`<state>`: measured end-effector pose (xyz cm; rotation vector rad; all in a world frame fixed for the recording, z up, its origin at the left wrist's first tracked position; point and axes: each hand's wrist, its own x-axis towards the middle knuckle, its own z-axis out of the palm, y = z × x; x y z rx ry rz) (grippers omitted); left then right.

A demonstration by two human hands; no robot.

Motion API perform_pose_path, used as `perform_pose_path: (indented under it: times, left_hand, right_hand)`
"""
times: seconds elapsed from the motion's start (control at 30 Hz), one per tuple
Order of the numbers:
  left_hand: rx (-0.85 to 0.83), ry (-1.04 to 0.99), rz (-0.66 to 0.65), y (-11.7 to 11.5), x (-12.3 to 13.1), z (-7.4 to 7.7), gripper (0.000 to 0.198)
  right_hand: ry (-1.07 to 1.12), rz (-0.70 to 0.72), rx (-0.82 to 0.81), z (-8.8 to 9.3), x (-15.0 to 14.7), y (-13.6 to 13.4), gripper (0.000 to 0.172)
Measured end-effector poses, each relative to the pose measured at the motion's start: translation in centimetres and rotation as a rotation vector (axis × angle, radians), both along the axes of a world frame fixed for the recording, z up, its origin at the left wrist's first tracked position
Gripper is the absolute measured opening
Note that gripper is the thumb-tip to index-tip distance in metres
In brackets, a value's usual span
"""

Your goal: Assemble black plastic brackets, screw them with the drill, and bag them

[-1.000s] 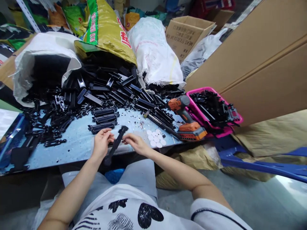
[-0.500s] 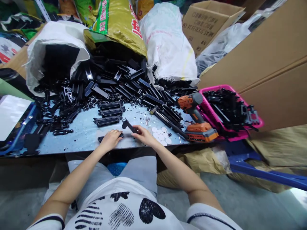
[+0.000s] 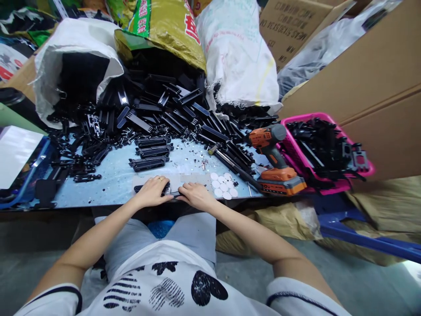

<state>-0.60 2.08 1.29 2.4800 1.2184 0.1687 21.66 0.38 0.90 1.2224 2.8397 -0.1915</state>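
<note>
Near the table's front edge, my left hand (image 3: 153, 192) lies over a long black plastic part (image 3: 138, 188), its fingers closed around the far end. My right hand (image 3: 197, 196) is right beside it, with fingers curled on a thin black plastic arm (image 3: 178, 194) that is mostly hidden. The two thumbs almost meet at that arm. Just beyond my left hand, several similar black assemblies (image 3: 149, 163) lie in a stack of rows. White round discs (image 3: 224, 186) are spread to the right of my right hand.
An orange cordless drill (image 3: 274, 162) stands at the right, before a pink basket (image 3: 370, 169) of black parts. A hammer (image 3: 230, 163) lies beside the drill. Black parts (image 3: 171, 114) and screws are heaped behind, below open sacks (image 3: 240, 52). A blue bin (image 3: 24, 193) is at left.
My right hand has moved left and turned palm down, bringing the black arm low against my left hand. The arm, plainly visible before, is now largely covered. The view has shifted slightly.
</note>
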Motion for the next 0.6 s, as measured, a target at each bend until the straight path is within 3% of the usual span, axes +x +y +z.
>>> perform_pose_path:
  times: [0.1, 0.33, 0.47, 0.6]
  left_hand:
    - [0.025, -0.037, 0.062, -0.4, -0.2, -0.2, 0.061]
    - [0.096, -0.160, 0.088, -0.8, -1.2, -1.1, 0.036]
    - [0.056, -0.132, 0.080, -0.8, -0.8, -1.1, 0.040]
    - [0.058, -0.072, -0.054, 1.1, 2.2, -0.1, 0.049]
  right_hand:
    - [0.006, -0.031, 0.057, 1.1, -0.5, -0.3, 0.036]
    - [0.046, -0.021, 0.098, 3.5, -1.5, 0.0, 0.033]
    - [0.050, 0.007, 0.072, 2.2, -0.8, 0.8, 0.034]
    - [0.129, -0.115, 0.030, -0.5, 0.7, 0.4, 0.036]
